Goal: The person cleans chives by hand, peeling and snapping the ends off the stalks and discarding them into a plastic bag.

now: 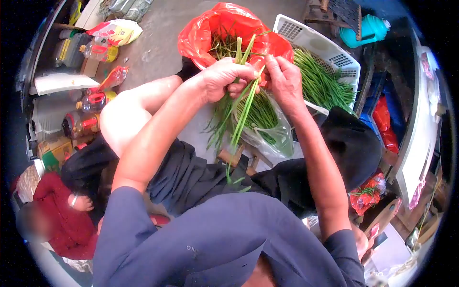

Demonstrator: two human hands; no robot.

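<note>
My left hand (227,79) is closed around a small bunch of long green stalks, which look like garlic chives (246,107). Their ends stick up above the fist and the long leaves hang down toward my lap. Close beside it, my right hand (285,79) pinches thumb to fingers at the end of one stalk. Both hands are over the near rim of a red plastic bag (195,40) with green scraps (224,47) inside. Below them, a clear plastic bag (282,138) holds more green stalks (260,115).
Right of the red bag, a white plastic basket (287,26) holds many green stalks (325,81). A teal jug (370,31) stands beyond it. Oil bottles (100,50) and cartons line the left. A person in a dark red top (64,215) sits at lower left.
</note>
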